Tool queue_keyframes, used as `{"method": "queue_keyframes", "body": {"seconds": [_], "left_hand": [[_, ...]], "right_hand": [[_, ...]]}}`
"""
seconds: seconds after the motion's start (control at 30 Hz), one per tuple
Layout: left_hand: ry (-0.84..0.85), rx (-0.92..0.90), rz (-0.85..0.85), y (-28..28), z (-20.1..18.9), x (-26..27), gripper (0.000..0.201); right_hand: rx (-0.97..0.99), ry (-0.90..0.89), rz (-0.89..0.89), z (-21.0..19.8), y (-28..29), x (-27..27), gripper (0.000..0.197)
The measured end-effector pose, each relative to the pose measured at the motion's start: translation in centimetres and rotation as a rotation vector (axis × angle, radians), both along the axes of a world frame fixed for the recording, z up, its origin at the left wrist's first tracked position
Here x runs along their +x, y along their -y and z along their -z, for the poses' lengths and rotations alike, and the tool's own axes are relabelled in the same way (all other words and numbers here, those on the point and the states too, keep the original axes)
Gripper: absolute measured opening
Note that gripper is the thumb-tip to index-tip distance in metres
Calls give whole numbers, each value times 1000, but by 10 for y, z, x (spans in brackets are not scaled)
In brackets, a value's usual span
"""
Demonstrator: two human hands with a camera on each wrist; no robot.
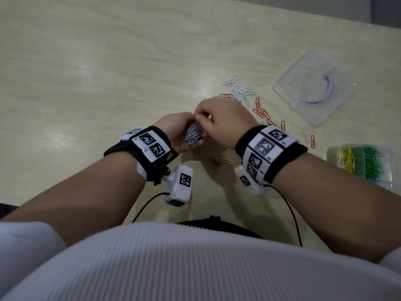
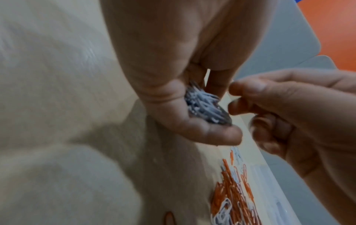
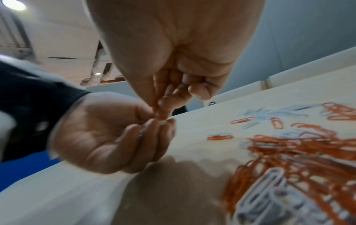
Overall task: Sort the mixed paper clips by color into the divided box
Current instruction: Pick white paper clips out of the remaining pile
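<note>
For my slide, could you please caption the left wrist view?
Left hand cups white paper clips as the right hand reaches in.

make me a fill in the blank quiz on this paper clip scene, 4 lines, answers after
1. The left hand cups a bunch of ____ clips.
2. The divided box already holds yellow clips and ____ clips.
3. Loose on the table lie white clips and ____ clips.
4. The right hand reaches toward the ____ hand.

Answers: white; green; orange; left
</note>
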State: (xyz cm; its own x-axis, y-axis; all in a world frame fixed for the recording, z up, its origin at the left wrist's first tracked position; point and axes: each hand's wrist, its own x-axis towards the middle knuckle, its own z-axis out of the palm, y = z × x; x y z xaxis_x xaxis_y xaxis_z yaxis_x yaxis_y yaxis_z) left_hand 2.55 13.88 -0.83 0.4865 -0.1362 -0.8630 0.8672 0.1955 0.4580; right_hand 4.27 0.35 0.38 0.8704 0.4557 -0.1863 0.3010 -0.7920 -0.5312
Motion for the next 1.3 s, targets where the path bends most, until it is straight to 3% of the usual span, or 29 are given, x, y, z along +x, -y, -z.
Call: {"method": "queue_keyframes", "body": {"seconds": [0.1,0.17,0.27,0.57,0.77,0.9,1.0,1.13,1.23,1.3], "left_hand": [[-47,-30,3,0,2,3,30],[-62,-25,-1,0,3,4,29],[-73,-24,5,1,4,4,29],[-72,-15,40,6,5,6,31],[-52,-11,30,9,2,6,31],[-43,-23,2,10,4,7,32],[-32,-48,-46,12,6,6,32],[19,-116,-87,15,7,5,24],[-12,-160,-124,12,8,4,25],[-44,-161,-122,10,7,4,28]], "right_hand": [[-182,93,133,6,17,28,39],[-362,41,94,3,27,43,58],[-484,-104,-24,0,38,54,82],[-465,82,22,23,47,61,36],[-423,55,104,28,52,59,22],[-240,69,202,13,47,47,16],[-79,73,82,-1,26,22,11],[-63,-38,-73,-2,6,0,16],[98,-25,93,-2,11,6,14],[103,15,270,4,21,19,17]]}}
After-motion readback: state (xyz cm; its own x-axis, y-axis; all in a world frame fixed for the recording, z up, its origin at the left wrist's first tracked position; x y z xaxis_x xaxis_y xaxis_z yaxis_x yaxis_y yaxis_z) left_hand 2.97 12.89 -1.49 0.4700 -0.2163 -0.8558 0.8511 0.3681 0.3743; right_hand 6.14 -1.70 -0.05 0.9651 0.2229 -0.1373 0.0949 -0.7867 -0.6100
